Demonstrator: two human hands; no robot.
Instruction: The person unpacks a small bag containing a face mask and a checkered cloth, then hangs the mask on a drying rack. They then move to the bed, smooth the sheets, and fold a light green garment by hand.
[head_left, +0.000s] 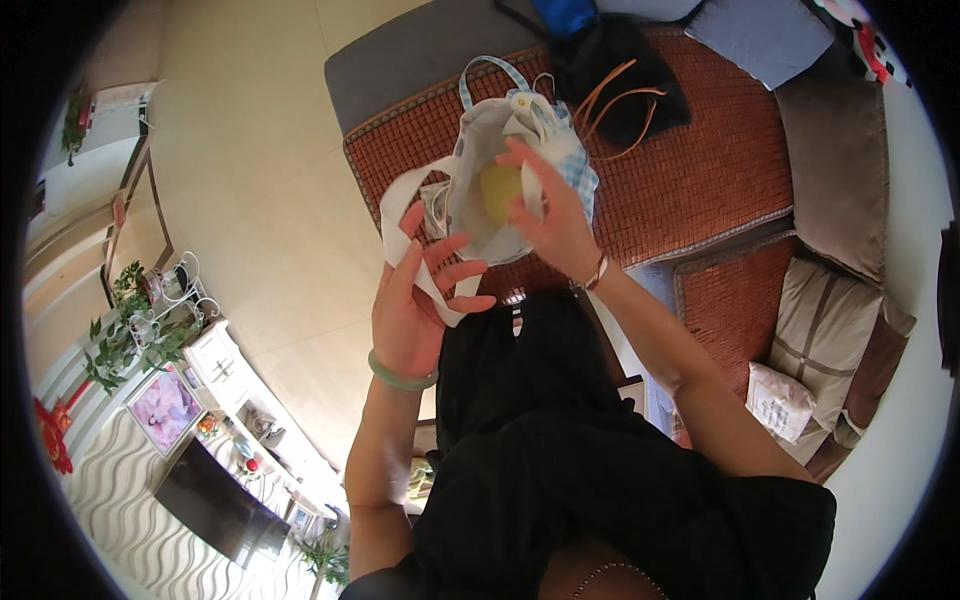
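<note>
A white-lined cloth bag [468, 160] with blue checks on its outside stands open-mouthed on the woven mat in front of me. Inside it is a rounded yellow-green thing [499, 196], blurred, so its kind is unclear. My left hand [412, 300] is at the bag's near left, fingers spread, with a wide white strap [396, 212] looping around and behind them. Over the right side of the opening, my right hand [556, 222] has its thumb and fingers apart. Part of a white strap shows between them, next to the yellow-green thing.
The brown woven mat [710, 150] covers a grey sofa seat. Behind the bag lies a black bag [625, 85] with orange-tan straps. Cushions [830, 170] line the right side. Tiled floor [270, 180] stretches left toward a white cabinet [265, 410] and plants [130, 320].
</note>
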